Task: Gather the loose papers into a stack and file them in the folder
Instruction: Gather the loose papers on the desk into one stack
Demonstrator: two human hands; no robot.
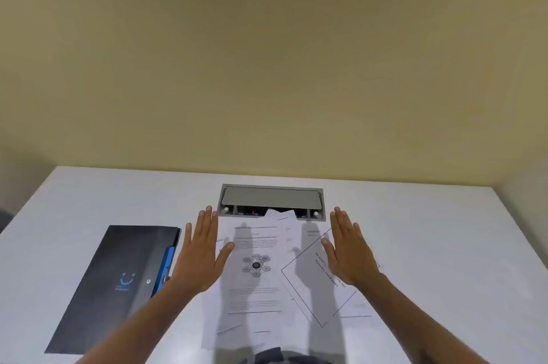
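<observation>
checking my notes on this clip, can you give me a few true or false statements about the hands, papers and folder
1. Both hands are flat with straight fingers. True: the left hand and right hand are spread open above the loose papers.
2. The folder lies to the right of the papers. False: the dark folder lies to their left.
3. The papers are squared into a neat stack. False: they are fanned out at different angles.
4. The folder is closed. True: its cover lies flat, with a blue edge showing along its right side.
5. One sheet shows a diagram. True.
</observation>
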